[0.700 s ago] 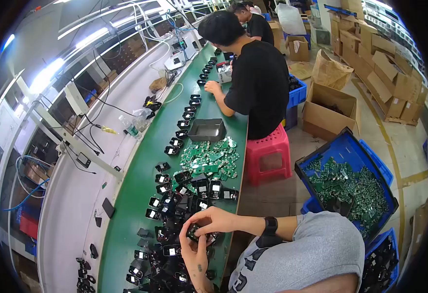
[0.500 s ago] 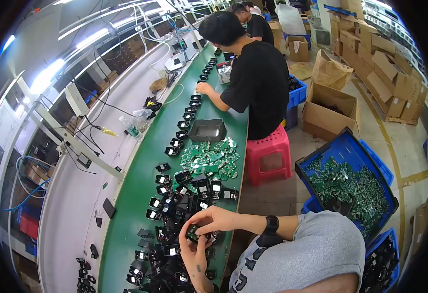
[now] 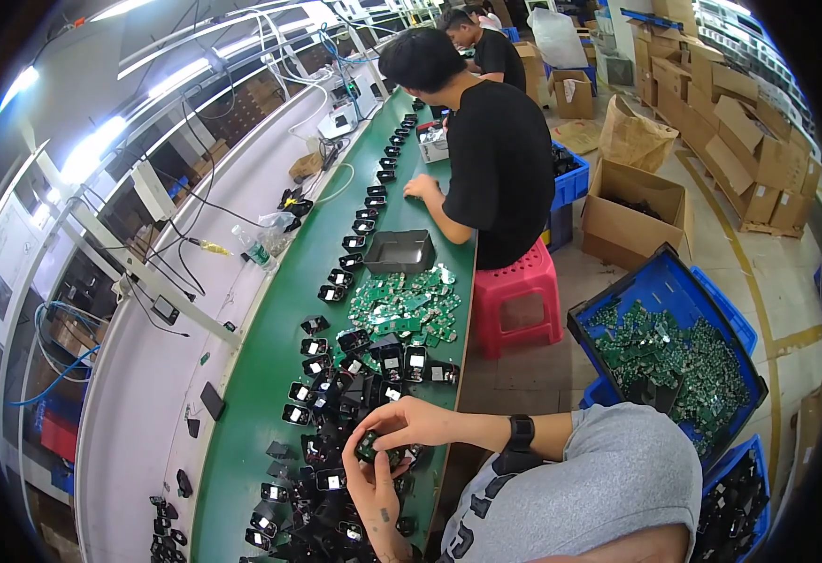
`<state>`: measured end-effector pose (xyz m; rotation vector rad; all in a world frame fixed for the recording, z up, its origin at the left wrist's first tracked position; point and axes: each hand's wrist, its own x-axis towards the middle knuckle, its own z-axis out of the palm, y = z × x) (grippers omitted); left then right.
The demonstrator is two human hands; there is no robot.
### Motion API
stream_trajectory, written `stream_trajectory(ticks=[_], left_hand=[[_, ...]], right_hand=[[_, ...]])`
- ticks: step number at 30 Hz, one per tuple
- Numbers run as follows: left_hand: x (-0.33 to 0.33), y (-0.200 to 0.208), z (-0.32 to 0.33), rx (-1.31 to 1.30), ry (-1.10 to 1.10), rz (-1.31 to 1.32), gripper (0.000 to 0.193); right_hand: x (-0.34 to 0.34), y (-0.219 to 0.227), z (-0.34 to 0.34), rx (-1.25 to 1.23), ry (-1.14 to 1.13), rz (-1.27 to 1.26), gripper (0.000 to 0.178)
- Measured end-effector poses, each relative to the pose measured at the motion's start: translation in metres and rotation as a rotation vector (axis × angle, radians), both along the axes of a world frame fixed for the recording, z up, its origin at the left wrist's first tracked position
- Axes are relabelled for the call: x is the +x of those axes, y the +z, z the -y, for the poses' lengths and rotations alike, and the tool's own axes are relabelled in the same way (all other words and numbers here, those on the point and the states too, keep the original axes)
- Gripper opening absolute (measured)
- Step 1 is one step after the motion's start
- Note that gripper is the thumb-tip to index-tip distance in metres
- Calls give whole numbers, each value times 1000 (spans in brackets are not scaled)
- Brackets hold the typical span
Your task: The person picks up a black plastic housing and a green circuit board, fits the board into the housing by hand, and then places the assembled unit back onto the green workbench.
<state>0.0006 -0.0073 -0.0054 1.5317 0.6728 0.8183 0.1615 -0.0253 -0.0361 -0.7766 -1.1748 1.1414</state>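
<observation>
A: Where is the small dark part (image 3: 368, 448) being held?

B: Over the pile of black cases (image 3: 320, 450) on the green surface (image 3: 246, 403). It is held between the left hand (image 3: 371, 483) and the right hand (image 3: 418, 420).

A: How are the fingers set?

B: The left ones are curled around the part, and it looks pinched by the right thumb and fingers too. Some tips are hidden, so how hard it is squeezed cannot be told.

A: What could go wrong?

B: The part could be dropped — it is small, and not much of it seems to be gripped. It could then be lost in the pile, since so many dark things look alike there.

A: Anything else?

B: Some green can be seen on the part, maybe a board. If it were pushed too hard or crooked, it could be bent or cracked.

A: And the things close by?

B: One black case (image 3: 444, 373) is set near the surface's edge. If it were bumped, it could be knocked off. The loose green boards (image 3: 406, 305) could be scratched if cases were slid over them — they are heaped right beside the pile.
</observation>
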Motion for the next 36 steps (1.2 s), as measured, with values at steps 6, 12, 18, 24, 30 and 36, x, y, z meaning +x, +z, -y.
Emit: stream_trajectory(ticks=[6,12,18,24,30,36], left_hand=[[-1,-1,1,45,14,14,39],[-1,-5,-1,99,24,-4,39],[0,4,3,-56,0,20,40],[2,0,2,-26,32,43,39],[0,-7,-3,62,50,58,34],[-2,-9,-4,15,65,4,36]], right_hand=[[-1,1,2,-16,-10,43,35],[-1,-1,2,-32,-10,18,34],[1,4,6,-28,-9,49,32],[2,5,8,-14,-2,52,34],[-1,2,6,-34,10,47,34],[-3,0,4,-17,34,42,35]])
